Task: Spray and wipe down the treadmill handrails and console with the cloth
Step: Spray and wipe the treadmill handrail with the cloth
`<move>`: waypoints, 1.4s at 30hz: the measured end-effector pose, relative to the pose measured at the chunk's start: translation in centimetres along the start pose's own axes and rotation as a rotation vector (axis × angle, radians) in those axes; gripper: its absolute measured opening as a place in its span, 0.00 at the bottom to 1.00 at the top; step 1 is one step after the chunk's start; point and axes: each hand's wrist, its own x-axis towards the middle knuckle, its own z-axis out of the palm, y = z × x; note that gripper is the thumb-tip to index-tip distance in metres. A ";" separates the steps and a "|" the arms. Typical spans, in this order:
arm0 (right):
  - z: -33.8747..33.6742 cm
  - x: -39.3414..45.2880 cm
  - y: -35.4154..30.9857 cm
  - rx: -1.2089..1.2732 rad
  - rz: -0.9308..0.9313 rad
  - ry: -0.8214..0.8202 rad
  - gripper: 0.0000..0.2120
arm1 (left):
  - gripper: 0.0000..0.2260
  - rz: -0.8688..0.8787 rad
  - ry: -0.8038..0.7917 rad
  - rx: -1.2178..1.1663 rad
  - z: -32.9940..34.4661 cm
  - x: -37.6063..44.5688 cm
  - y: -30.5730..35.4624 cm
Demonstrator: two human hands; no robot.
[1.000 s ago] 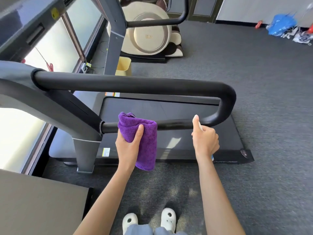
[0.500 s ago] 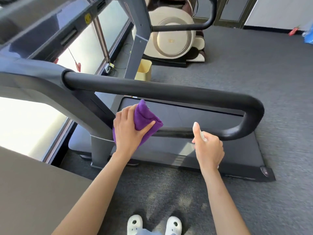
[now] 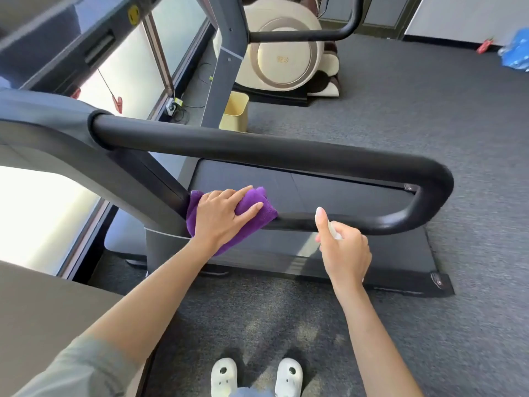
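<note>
Two hands work the lower handrail [image 3: 357, 223], whose long axis runs left to right. The left hand [image 3: 220, 217], fingers flat, presses the purple cloth [image 3: 252, 213] at its post end. The right hand [image 3: 345, 247], curled round a small spray bottle [image 3: 334, 230], hovers just beside the bar, so unwiped rail lies rightward.

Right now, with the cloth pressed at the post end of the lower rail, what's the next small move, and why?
Probably slide the left hand and purple cloth rightward along the lower handrail. The cloth sits at the post end, the bare rail stretches toward the bend, and the right hand holds the spray bottle there.
</note>
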 end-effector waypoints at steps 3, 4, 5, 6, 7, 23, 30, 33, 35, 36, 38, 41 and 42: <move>0.0 0.0 -0.1 -0.004 -0.009 0.008 0.46 | 0.28 -0.071 -0.008 0.044 0.3 0.1 1.5; 0.0 0.0 -0.1 -0.006 -0.012 0.009 0.46 | 0.27 -0.066 0.010 0.042 0.7 -0.3 2.6; 0.0 0.0 -0.3 -0.007 -0.019 0.005 0.46 | 0.26 -0.041 0.029 0.042 1.2 -0.7 3.9; 0.0 0.0 -0.4 -0.008 -0.030 -0.001 0.46 | 0.26 -0.008 0.041 0.046 1.8 -1.0 5.2; 0.1 0.0 -0.6 -0.007 -0.040 -0.006 0.46 | 0.27 0.027 0.044 0.056 2.2 -1.2 6.3; -2.0 0.1 0.7 0.407 0.231 -0.082 0.37 | 0.22 -0.022 0.148 0.043 2.1 -0.3 2.7; -3.5 0.7 2.3 0.423 0.251 -0.067 0.37 | 0.24 0.020 -0.052 0.027 2.8 2.1 9.9; -3.5 0.9 1.9 0.437 0.238 -0.082 0.39 | 0.24 0.059 -0.003 0.050 2.0 1.0 5.9; -3.7 0.8 1.8 0.449 0.226 -0.108 0.38 | 0.25 -0.016 0.020 0.056 1.1 0.2 2.1; -3.7 0.7 1.9 0.459 0.227 -0.121 0.38 | 0.26 -0.042 0.028 0.053 0.7 0.0 0.4; -4.0 0.5 2.2 0.483 0.239 -0.135 0.37 | 0.26 -0.056 0.068 0.055 0.6 -0.3 -1.0; -4.3 0.2 3.0 0.486 0.260 -0.121 0.38 | 0.25 -0.128 0.139 0.107 1.7 0.0 1.3; -4.4 0.1 3.3 0.476 0.257 -0.117 0.38 | 0.25 -0.137 0.150 0.119 2.1 0.1 2.6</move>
